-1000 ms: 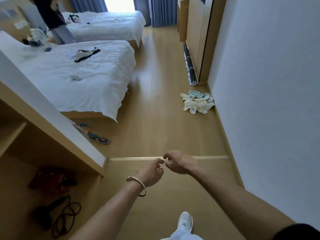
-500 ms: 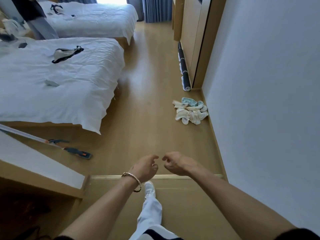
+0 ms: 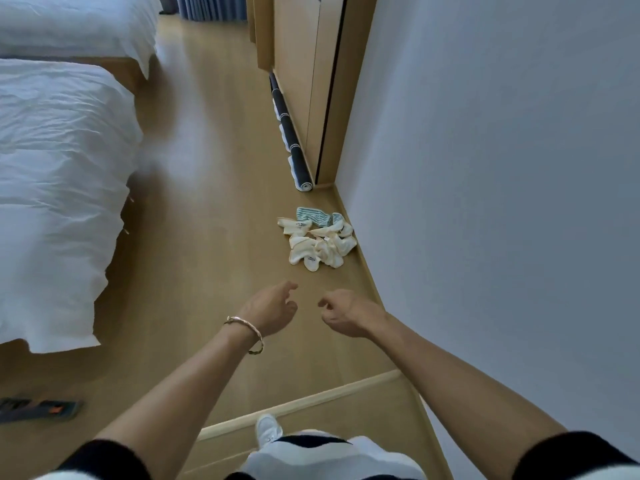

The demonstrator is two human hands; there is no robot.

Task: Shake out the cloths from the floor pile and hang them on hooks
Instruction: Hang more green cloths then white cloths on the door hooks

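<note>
A small pile of cream cloths with a teal striped one on top lies on the wood floor against the right wall's skirting. My left hand, with a bracelet on its wrist, reaches forward with loosely curled fingers and holds nothing. My right hand hangs beside it, fingers loosely curled, also holding nothing. Both hands are in the air short of the pile. No hooks are in view.
A white bed fills the left side, a second bed behind it. A rolled dark striped mat lies along the wooden wardrobe. A flat mop head lies at lower left. A raised floor threshold crosses near my foot.
I have walked forward past the threshold, so the cloth pile is nearer. My hands, close together before, have parted slightly and reach toward the pile.
</note>
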